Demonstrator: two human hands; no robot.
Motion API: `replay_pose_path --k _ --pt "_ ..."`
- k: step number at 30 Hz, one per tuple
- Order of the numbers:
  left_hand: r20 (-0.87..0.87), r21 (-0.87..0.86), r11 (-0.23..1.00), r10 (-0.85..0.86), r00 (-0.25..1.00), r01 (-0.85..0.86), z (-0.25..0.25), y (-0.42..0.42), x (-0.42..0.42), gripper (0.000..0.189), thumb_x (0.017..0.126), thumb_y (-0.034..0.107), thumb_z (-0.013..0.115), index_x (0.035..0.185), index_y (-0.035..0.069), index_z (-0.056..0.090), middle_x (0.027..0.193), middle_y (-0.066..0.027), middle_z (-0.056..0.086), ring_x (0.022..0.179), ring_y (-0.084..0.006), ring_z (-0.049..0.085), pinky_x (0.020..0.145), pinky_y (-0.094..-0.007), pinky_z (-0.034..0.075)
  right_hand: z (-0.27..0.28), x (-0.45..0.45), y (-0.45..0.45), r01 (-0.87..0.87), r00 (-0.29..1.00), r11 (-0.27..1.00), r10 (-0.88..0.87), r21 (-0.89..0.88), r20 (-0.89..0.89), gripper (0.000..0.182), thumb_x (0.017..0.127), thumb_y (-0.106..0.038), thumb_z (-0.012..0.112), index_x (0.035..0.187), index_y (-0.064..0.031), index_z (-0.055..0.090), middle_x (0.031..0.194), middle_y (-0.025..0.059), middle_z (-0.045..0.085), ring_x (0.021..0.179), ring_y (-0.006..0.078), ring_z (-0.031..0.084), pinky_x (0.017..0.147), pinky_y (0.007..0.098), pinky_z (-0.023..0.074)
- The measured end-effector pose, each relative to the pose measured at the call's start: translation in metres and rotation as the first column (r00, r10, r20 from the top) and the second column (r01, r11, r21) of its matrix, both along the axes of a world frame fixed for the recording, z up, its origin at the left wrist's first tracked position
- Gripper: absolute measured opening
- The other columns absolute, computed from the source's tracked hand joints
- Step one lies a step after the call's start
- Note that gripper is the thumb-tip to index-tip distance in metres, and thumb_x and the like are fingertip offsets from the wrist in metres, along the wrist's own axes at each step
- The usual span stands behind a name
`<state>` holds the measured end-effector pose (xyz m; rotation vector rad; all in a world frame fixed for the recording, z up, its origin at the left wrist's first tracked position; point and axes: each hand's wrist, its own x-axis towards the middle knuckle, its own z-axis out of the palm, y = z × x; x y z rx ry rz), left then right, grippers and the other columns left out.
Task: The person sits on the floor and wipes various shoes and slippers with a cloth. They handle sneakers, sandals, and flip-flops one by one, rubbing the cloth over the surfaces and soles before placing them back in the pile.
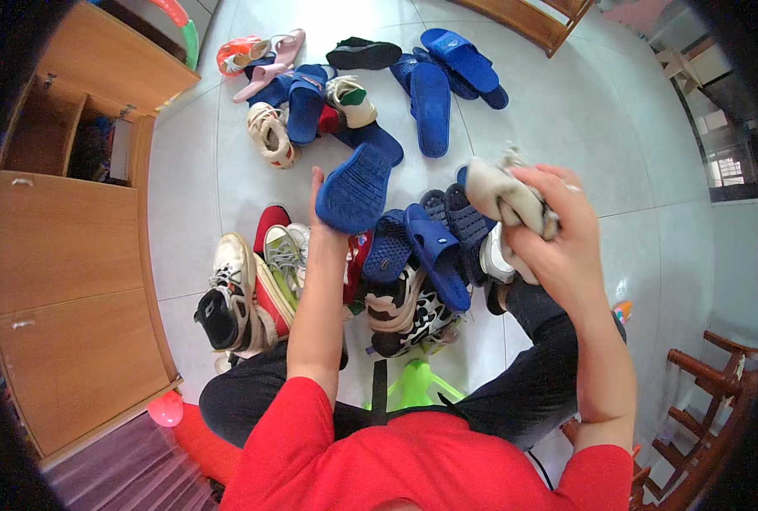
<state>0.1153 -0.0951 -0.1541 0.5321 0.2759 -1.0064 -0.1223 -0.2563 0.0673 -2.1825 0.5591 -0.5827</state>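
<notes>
A blue slipper (355, 190) with its ribbed face towards the camera is held up by my left hand (320, 207), its fingers mostly hidden behind it. A crumpled off-white cloth (507, 198) is bunched in my right hand (558, 236), to the right of the slipper and apart from it. Below the hands lie a blue slide sandal (440, 255), a green canvas sneaker (283, 255), a black-and-white high sneaker (229, 287) and a white shoe (495, 259). Further off are more blue slippers (430, 108), pink sandals (277, 70) and a fleece-lined white shoe (270, 137).
At left stands a wooden cabinet (66, 243), its upper door open. A green plastic stool (417, 383) is between my legs. A wooden rack (519, 19) stands at the top, dark wooden furniture (705, 409) at lower right. A pink balloon (165, 409) touches the cabinet's base.
</notes>
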Motion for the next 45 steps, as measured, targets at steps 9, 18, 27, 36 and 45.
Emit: replay_pose_path --k 9,18,27,36,45 --pt "0.303 0.118 0.985 -0.16 0.94 0.13 0.125 0.035 -0.121 0.036 0.08 0.033 0.061 0.102 0.005 0.065 0.088 -0.0089 0.07 0.076 -0.0202 0.067 0.07 -0.033 0.056 -0.031 0.048 0.015 -0.006 0.963 1.0 0.001 0.017 0.269 0.037 0.073 -0.013 0.066 0.109 -0.0054 0.064 0.105 0.0134 0.06 0.097 0.0277 0.059 0.087 0.0321 0.0458" --pt "0.123 0.113 0.993 -0.046 0.991 0.032 0.158 0.076 -0.121 0.043 0.081 0.043 0.053 0.099 0.006 0.065 0.088 -0.0123 0.07 0.074 -0.027 0.068 0.072 -0.0405 0.057 -0.034 -0.011 0.131 -0.355 0.831 0.896 0.433 -0.266 0.349 0.043 0.065 -0.02 0.075 0.106 -0.0168 0.064 0.102 0.0112 0.057 0.091 0.0305 0.063 0.074 0.0389 0.0546" --pt "0.246 -0.035 0.99 -0.122 0.962 0.134 0.153 0.062 -0.16 0.042 0.084 0.038 0.05 0.101 0.003 0.065 0.091 -0.0158 0.07 0.076 -0.0287 0.068 0.075 -0.0403 0.057 -0.035 0.033 0.079 0.019 0.973 0.998 -0.004 -0.061 0.229 0.031 0.072 -0.025 0.067 0.101 -0.0125 0.064 0.097 0.017 0.058 0.081 0.0349 0.061 0.071 0.0446 0.0531" --pt "0.126 0.024 0.995 -0.103 0.987 0.101 0.122 0.047 -0.157 0.04 0.086 0.038 0.048 0.098 0.005 0.067 0.093 -0.0146 0.07 0.076 -0.0302 0.067 0.078 -0.0416 0.055 -0.042 0.028 0.062 -0.028 0.945 0.923 0.15 -0.385 0.291 0.03 0.071 -0.021 0.068 0.099 -0.0135 0.063 0.092 0.0128 0.059 0.079 0.0306 0.061 0.064 0.0409 0.054" --pt "0.708 0.686 0.702 -0.585 0.395 -0.191 0.055 -0.043 -0.17 0.026 0.081 0.025 0.066 0.076 -0.001 0.067 0.067 -0.0055 0.063 0.061 -0.0131 0.056 0.059 -0.031 0.044 -0.014 0.015 0.0 0.121 0.92 0.977 -0.177 0.175 0.35 0.04 0.071 -0.025 0.068 0.106 -0.0084 0.064 0.103 0.0148 0.061 0.095 0.0305 0.06 0.083 0.0373 0.0472"
